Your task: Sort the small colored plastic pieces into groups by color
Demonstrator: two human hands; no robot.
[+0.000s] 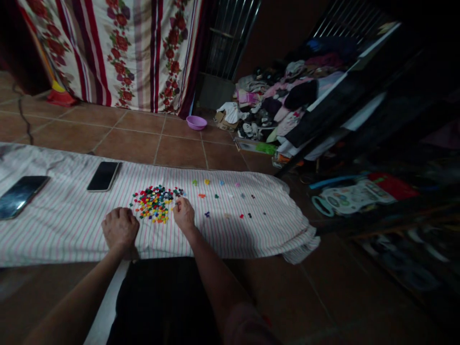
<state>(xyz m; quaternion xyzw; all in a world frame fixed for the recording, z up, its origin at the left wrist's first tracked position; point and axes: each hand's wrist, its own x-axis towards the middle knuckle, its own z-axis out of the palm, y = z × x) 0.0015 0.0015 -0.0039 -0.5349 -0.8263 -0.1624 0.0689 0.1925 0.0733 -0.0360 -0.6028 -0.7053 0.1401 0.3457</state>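
Observation:
A pile of small multicoloured pieces [154, 202], bead-sized and blocky, lies on a striped cloth [230, 235]. At the pile's right edge is my right hand [184, 214], its thumb and fingers pinched together; whatever they hold is too small or hidden to make out. My left hand [120, 227] rests on the cloth just left of the pile, fingers curled in, with nothing visible in it. To the right, little same-coloured groups are spaced out in rough rows, among them a yellow group [207, 181], an orange group [201, 195] and a dark blue group [207, 214].
Two phones, one [104, 176] near the pile and another [22, 196] farther left, lie on the cloth. Beyond are a tiled floor, a purple basin [196, 123], a floral curtain [122, 52] and a heap of clothes [280, 96]. Dark shelving stands at right.

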